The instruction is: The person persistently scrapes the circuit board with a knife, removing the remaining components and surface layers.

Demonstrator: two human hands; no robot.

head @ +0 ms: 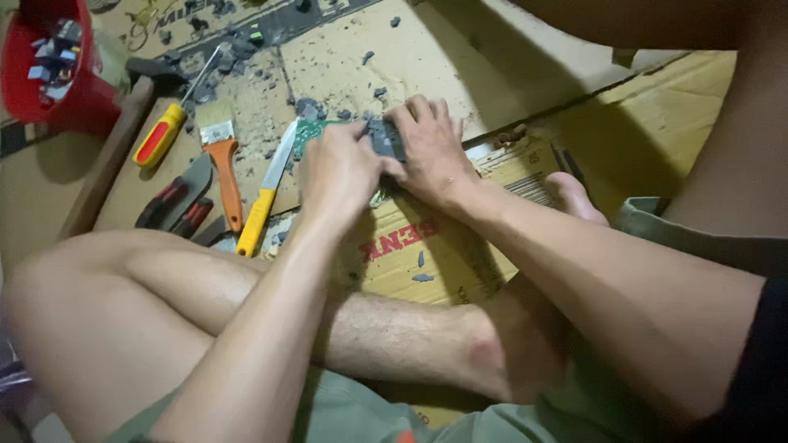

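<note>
We press both hands on a small dark grey block-shaped part (386, 138) atop the green circuit board (308, 131) on the cardboard-covered floor (460, 57), left hand (338, 168) and right hand (431, 148) clamped on it, seemingly prying it loose, so we judge a firm, steady pull comes next.

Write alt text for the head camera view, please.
Both hands, left hand and right hand, grip a small grey part on a green circuit board over cardboard. Left of them lie a yellow-handled knife, brush and screwdriver.
</note>
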